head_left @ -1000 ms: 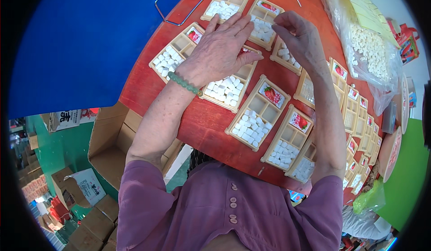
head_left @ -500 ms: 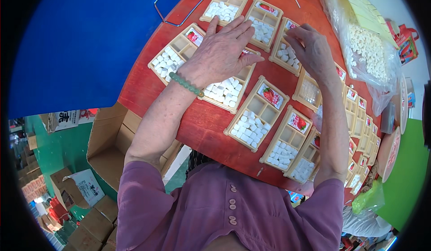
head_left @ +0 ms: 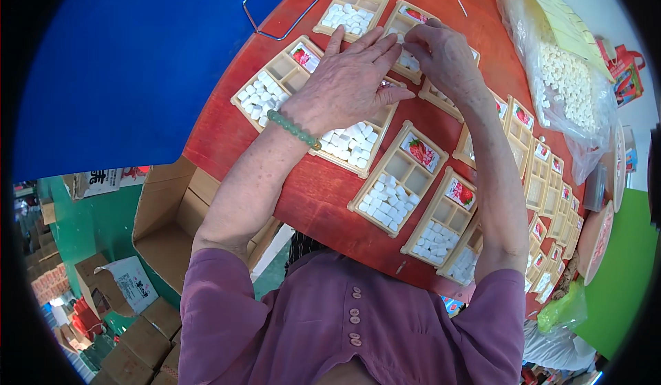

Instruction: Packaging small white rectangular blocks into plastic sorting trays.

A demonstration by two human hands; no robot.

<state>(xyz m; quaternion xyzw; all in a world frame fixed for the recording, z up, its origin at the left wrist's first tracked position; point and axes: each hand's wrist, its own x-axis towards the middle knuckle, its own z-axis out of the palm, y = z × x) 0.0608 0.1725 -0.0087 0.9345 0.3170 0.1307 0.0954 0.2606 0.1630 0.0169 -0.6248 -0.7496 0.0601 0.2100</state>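
My left hand (head_left: pixel 351 78), a green bead bracelet (head_left: pixel 294 129) at its wrist, lies with spread fingers over a beige compartment tray (head_left: pixel 379 133), hiding its middle. White marshmallow-like pieces (head_left: pixel 350 142) fill that tray's large near section. My right hand (head_left: pixel 447 61) is bent with fingertips pinched together above another beige tray (head_left: pixel 405 18) at the back; anything between the fingertips is hidden. That tray also holds white pieces and a strawberry-printed card. Beneath my right wrist, a further tray (head_left: pixel 441 100) is partly covered.
Several similar trays (head_left: pixel 399 178) stand on the red table (head_left: pixel 310 213), crowding toward the right. A clear plastic bag (head_left: pixel 564 85) of white pieces lies at the right. A bent metal handle (head_left: pixel 277 37) rises at the far left edge. An open cardboard box (head_left: pixel 162 209) stands below left.
My right hand has moved left, from the third back tray to the second, its fingers still bent together. My left hand keeps its place over its tray.
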